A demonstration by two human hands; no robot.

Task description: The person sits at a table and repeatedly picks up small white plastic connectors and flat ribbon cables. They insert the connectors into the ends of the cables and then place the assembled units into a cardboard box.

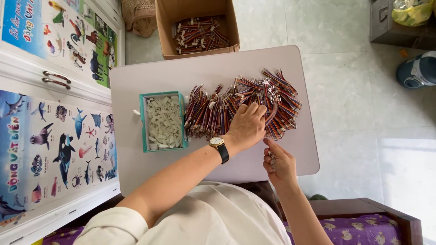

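- Two animal posters [54, 149] are seen at the far left, fixed to white cabinet doors with metal handles [56, 80]
- A small teal box [144, 121] is set on the left part of the pale folding table [136, 77]; it is filled with white plastic connector housings [164, 122]
- Just beside the box, to its right, a long heap of multicoloured wire harnesses [213, 111] is spread across the middle of the table, reaching almost to the right edge
- The left hand [247, 124] is laid palm down on the right half of the heap, with a gold wristwatch on a black strap [219, 146] worn at the wrist; its fingers [254, 109] are curled into the wires and one harness is pinched and bent up beside them
- The right hand [278, 163] is held at the near edge of the table, just below and right of the left hand; it is closed loosely around a small pale piece, which is too hidden to be named
- Behind the table, a cardboard box [165, 27] with more wire harnesses inside is stood on the tiled floor
- At the far right a blue and white container [418, 70] is seen on the floor, well apart from the table
- A purple patterned cloth [354, 231] within a dark wooden frame is visible at the lower right
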